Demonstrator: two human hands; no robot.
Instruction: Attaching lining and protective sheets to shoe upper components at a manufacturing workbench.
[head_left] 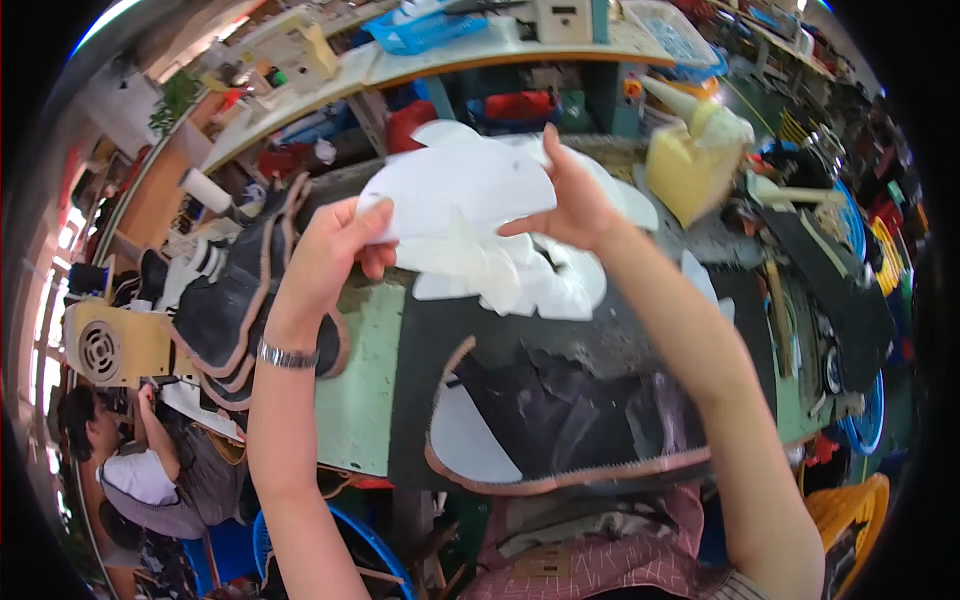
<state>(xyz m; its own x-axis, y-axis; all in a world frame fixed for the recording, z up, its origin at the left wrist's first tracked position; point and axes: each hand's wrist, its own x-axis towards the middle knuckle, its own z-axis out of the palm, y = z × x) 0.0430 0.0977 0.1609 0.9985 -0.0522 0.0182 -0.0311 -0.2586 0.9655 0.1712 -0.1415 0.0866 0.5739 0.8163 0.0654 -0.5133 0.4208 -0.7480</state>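
Observation:
A white half-round sheet piece point(455, 188) is pinched between the thumb and fingers of my left hand point(338, 238), raised over the bench. My right hand point(578, 200) is at the piece's right end, thumb and fingers spread apart; I cannot tell whether it touches the edge. Behind and below lies a loose pile of similar white pieces point(545, 285). Nearer to me, a black leather-like panel point(580, 405) with a brownish curved edge lies on a dark mat point(420, 400). A pale grey curved piece point(468, 440) rests on its left end.
Stacked black panels point(225, 310) with brown edges are at the left. A yellowish plastic container point(685, 165) stands at the back right, near dark material point(835, 290). A blue basket point(425, 32) sits on the far bench. Another person point(150, 460) sits at the lower left.

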